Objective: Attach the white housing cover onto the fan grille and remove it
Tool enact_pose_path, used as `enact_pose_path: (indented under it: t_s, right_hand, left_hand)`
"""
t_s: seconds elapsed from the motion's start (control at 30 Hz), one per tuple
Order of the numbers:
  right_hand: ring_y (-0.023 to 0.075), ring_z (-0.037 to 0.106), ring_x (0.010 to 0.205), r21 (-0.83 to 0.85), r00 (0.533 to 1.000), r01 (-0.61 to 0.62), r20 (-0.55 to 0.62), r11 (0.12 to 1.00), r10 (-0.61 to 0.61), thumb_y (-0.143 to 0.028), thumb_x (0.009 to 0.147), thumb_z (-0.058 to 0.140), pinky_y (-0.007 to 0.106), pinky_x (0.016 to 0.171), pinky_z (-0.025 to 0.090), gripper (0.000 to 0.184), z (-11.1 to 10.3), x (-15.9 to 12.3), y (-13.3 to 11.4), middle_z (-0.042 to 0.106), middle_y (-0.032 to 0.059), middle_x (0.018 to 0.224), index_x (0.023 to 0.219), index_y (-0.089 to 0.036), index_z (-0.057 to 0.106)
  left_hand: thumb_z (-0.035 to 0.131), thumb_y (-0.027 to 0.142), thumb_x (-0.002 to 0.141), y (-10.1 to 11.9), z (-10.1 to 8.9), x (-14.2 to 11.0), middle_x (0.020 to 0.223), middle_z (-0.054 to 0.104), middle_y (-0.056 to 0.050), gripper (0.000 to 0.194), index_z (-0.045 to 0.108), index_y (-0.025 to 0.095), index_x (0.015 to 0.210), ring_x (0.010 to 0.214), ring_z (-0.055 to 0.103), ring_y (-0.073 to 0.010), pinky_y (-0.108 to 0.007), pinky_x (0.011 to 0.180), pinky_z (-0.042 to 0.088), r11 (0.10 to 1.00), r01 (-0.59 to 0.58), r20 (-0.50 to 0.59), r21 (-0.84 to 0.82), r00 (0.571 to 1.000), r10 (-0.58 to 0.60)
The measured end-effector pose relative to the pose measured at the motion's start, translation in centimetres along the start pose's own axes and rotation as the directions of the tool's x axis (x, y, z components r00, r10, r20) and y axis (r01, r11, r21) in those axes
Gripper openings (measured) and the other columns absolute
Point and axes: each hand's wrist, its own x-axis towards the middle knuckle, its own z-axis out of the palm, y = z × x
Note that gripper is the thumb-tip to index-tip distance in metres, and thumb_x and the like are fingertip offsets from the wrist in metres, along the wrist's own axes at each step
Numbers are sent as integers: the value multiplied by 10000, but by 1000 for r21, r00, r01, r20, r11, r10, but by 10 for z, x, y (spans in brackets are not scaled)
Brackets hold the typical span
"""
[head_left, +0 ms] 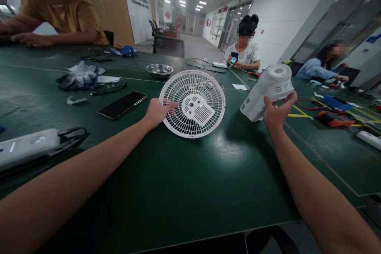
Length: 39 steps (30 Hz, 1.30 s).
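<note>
A round white fan grille (205, 83) is tilted up above the green table, its slotted centre plate facing me. My left hand (156, 113) grips it at the left rim, with the thumb laid over the bars and the fingers behind. Out to the right, my right hand (276, 113) holds a white plastic housing (264, 87) with vent slots and a rounded end, perhaps the fan's motor cover. The housing is tipped and held apart from the grille. Some of the right fingers are hidden behind it.
On the green table (190, 190) a phone (122, 104), gloves (79, 76) and a white device (29, 147) lie to the left. A metal bowl (159, 70) stands behind the grille. An orange-black tool (335, 119) and cables lie at the right. Several people sit around the table.
</note>
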Motion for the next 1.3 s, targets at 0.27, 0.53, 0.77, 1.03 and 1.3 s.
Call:
enact_pose_path:
  t_s: [0.27, 0.53, 0.77, 1.03, 1.3]
  right_hand:
    - [346, 642, 1168, -1, 972, 44, 230, 999, -42, -556, 755, 815, 517, 1036, 508, 795, 7, -35, -70, 658, 181, 1326, 1399, -183, 535]
    - [341, 712, 1025, -212, 732, -131, 638, 968, 239, -683, 769, 753, 488, 957, 543, 758, 40, -71, -85, 749, 194, 1157, 1273, -132, 624]
    - [427, 637, 1227, -402, 639, 0, 705, 916, 309, -677, 770, 766, 629, 1053, 463, 724, 42, -76, -82, 699, 241, 1265, 1243, -139, 660]
    - [327, 687, 1069, 191, 795, -193, 605, 962, 40, -664, 947, 552, 545, 993, 539, 515, 25, -78, -127, 748, 136, 1105, 1119, -216, 740]
    - [301, 744, 993, 241, 271, -792, 962, 561, -30, -779, 965, 373, 499, 813, 609, 629, 27, -122, -177, 793, 59, 1017, 1287, -320, 659]
  left_hand:
    - [876, 256, 805, -3, 0, 2, 885, 790, -95, 165, 777, 164, 899, 782, 761, -264, -446, 734, 658, 996, 25, 14, -86, 1000, -24]
    - [860, 192, 799, 8, 4, -2, 769, 756, -69, 121, 751, 140, 794, 687, 726, -232, -421, 714, 641, 995, 50, -8, -85, 999, -51]
    - [849, 205, 819, 12, 3, -6, 827, 774, -88, 111, 767, 135, 846, 722, 738, -233, -423, 725, 642, 993, 45, 20, -107, 999, -43]
    - [843, 258, 832, 12, 2, -9, 790, 769, -79, 131, 761, 158, 811, 711, 730, -240, -403, 691, 619, 998, -47, -22, -49, 999, 46]
    - [801, 363, 881, 18, -1, -15, 798, 766, -57, 193, 746, 194, 804, 792, 740, -252, -369, 755, 593, 963, -243, -1, 111, 970, 245]
